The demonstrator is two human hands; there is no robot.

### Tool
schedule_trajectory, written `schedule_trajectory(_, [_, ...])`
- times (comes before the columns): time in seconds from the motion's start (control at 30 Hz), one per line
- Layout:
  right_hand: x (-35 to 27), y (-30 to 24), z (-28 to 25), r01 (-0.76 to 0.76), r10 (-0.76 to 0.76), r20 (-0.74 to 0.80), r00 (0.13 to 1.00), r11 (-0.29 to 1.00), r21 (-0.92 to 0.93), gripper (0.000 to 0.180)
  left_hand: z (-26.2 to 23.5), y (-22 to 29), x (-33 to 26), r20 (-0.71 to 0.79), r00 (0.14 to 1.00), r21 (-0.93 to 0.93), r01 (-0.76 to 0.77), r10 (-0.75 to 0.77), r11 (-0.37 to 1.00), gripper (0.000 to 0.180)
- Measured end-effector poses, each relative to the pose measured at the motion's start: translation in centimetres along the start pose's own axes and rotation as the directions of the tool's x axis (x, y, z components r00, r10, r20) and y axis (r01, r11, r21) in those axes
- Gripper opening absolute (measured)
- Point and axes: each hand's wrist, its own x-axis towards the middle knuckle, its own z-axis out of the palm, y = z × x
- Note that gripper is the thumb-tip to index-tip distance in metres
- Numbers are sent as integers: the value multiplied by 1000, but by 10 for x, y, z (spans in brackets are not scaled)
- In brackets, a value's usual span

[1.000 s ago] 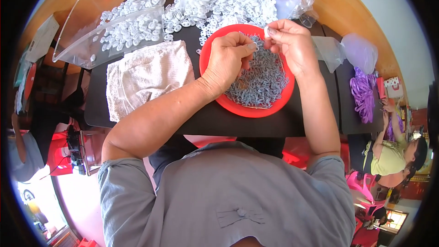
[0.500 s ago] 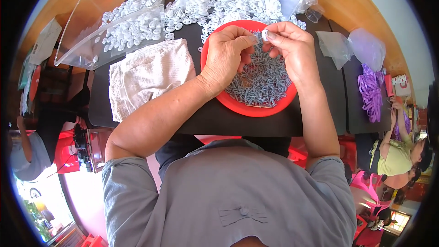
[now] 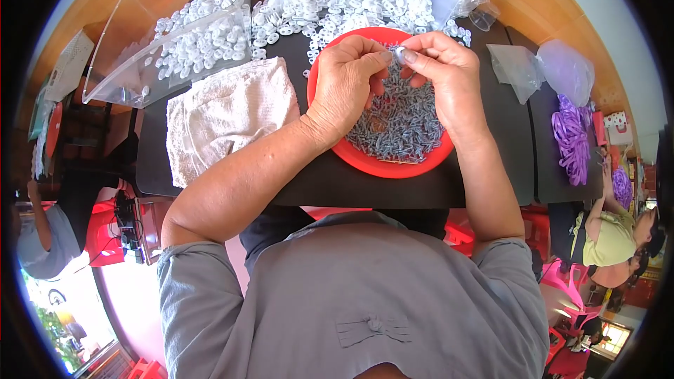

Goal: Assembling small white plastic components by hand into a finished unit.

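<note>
Both my hands meet above a red basin (image 3: 385, 168) filled with small grey metal screws (image 3: 397, 130). Thumb and index finger of my right hand (image 3: 453, 77) pinch a small white oval plastic piece (image 3: 400, 55). Close by on the left, my left hand (image 3: 344, 84) is closed in a pinch at the same height; whatever its fingertips hold is too small to make out. Behind the basin spreads a large heap of similar white oval pieces (image 3: 351, 0).
A clear plastic bin (image 3: 116, 88) with white pieces tilts at the far left. A folded cream towel (image 3: 228, 116) lies beside my left forearm. Clear bags (image 3: 565, 74) and purple ribbon (image 3: 570, 140) are at the right. Other people (image 3: 611, 238) sit at both sides.
The white piece in my right fingers has turned and now shows less of its face. My hands have otherwise hardly moved.
</note>
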Motion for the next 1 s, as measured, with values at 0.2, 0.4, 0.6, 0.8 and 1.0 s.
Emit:
schedule_trajectory(0.2, [-3, 3, 8, 33, -32, -18, 999, 998, 52, 11, 0, 0, -1, 22, 1000, -103, 4, -2, 995, 14])
schedule_trajectory(0.4, [-2, 6, 6, -43, 44, -11, 999, 995, 91, 12, 1, 1, -2, 31, 998, -213, 68, -63, 975, 13])
schedule_trajectory(0.6, [-2, 8, 5, -22, 25, -24, 999, 995, 100, 13, 4, 1, -2, 39, 998, -54, 54, -52, 997, 13])
schedule_trajectory(0.8, [-3, -2, -2, -52, 53, 54, 997, 999, -9, 15, 2, 2, 0, 30, 999, -29, 40, -40, 999, 11])
schedule_trajectory(1.0, [0, -5, -9, -21, 19, 127, 992, 1000, 9, 17, 2, 10, -1, 58, 998, 1, -30, 30, 1000, 11])
